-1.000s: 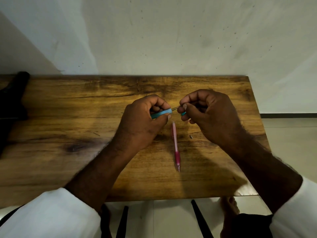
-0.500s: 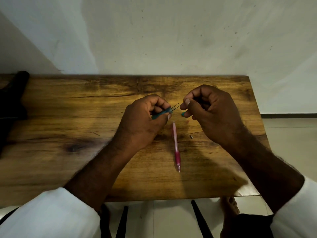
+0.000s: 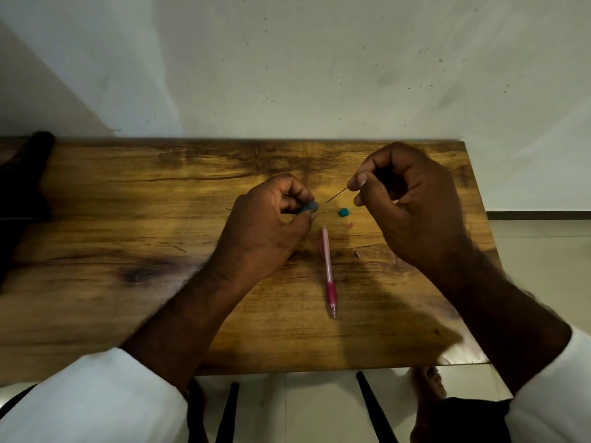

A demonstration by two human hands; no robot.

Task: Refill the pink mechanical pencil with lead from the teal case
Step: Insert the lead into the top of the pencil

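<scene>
The right hand (image 3: 412,206) pinched a thin lead (image 3: 337,195) between thumb and forefinger, above the wooden table (image 3: 128,219). The left hand (image 3: 268,225) gripped the teal case (image 3: 308,206) in curled fingers. The case's cap (image 3: 343,212) lay between them; the pink mechanical pencil (image 3: 328,270) lay nearer, untouched.

The light was dim and warm, falling from above onto the middle of the bench (image 3: 198,199), where the wood shone amber; its left end and near edge sank into brown gloom. A soft-edged shadow lay on the wood beneath the right forearm (image 3: 511,330). The wall (image 3: 319,75) was a flat grey-green, crossed by a slanting shadow at upper left. Motion blur smeared the teal case (image 3: 307,206) in the left hand (image 3: 265,225), while the lead (image 3: 336,195) read as a crisp line. The wide lens stretched the white sleeves (image 3: 96,401) at the lower corners
</scene>
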